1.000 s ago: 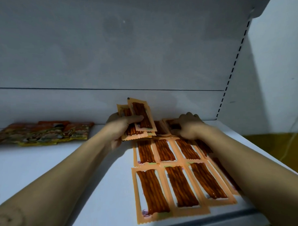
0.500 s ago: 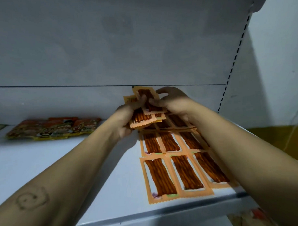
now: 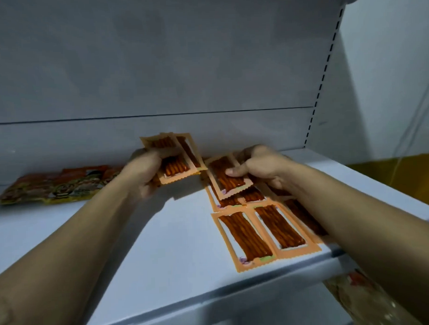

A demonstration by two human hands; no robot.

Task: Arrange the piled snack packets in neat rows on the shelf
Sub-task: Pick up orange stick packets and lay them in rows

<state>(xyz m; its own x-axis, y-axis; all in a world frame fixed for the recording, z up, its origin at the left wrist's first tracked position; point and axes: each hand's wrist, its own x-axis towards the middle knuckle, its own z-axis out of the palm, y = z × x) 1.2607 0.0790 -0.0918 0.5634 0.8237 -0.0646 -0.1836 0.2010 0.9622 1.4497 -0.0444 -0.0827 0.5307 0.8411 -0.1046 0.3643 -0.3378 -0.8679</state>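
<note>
The left hand (image 3: 145, 173) is curled round a small stack of orange packets (image 3: 178, 163). It is blurred, but part of it crosses the front of the stack. The stack is held up off the shelf, tilted and slightly fanned, so the top edges of two or three packets show.

Just beside it, the right hand (image 3: 261, 170) pinches a single packet (image 3: 227, 177) of the same kind. The thumb presses on the clear window over the reddish-brown sticks, and the fingers are curled underneath. This packet hangs slanted above the back of the laid-out packets (image 3: 245, 236); whether it touches them I cannot tell.

The laid-out packets lie flat on the white shelf (image 3: 151, 249), side by side with long edges touching, in rows running from the front lip towards the back. The front row shows two whole packets and a third mostly hidden under the right forearm. The row behind is partly covered by the pinched packet and the hand.

Well apart to the left, against the back of the shelf, lies a flat pile of red-and-yellow packets (image 3: 56, 186). Behind everything stands the grey back panel (image 3: 156, 67), with a slotted upright (image 3: 323, 68) at its right edge.
</note>
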